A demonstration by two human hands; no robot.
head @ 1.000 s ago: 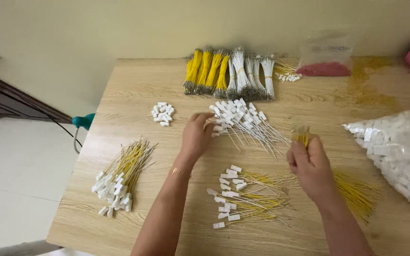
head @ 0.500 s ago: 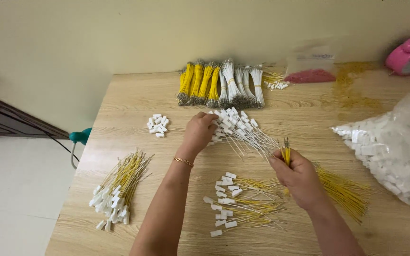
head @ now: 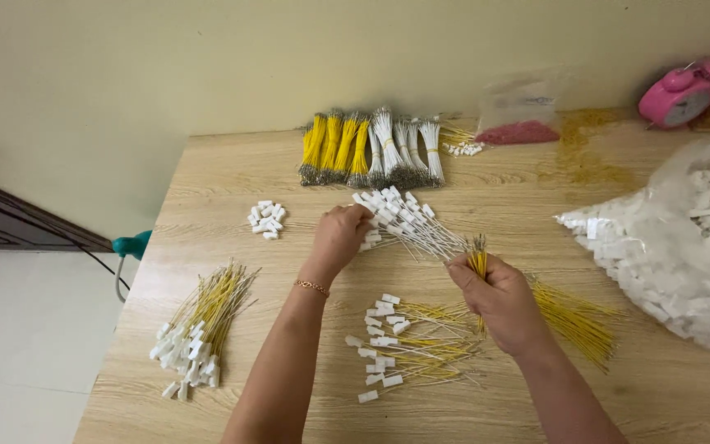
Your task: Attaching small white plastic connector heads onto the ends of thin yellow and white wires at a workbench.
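Observation:
My left hand (head: 340,237) rests on the plug end of a fan of white wires with white connectors (head: 404,218) at mid table. My right hand (head: 499,300) is closed around a small bunch of yellow wires (head: 478,261), held upright, their bare tips sticking out above the fist beside the white wires' ends. Below, between my forearms, lies a loose pile of yellow wires with white connectors (head: 404,349). To the right of my right hand lies a heap of plain yellow wires (head: 577,316).
On the wooden table (head: 223,181): a small heap of white connectors (head: 266,219), a finished yellow wire pile (head: 199,329) at the left, tied yellow and white wire bundles (head: 371,150) at the back, a bag of red parts (head: 516,131), a pink clock (head: 680,92), a big bag of white connectors (head: 684,255).
My right hand has lifted a small bunch of yellow wires off the heap and brought it left and up toward the white wires. My left hand stays on the white connectors.

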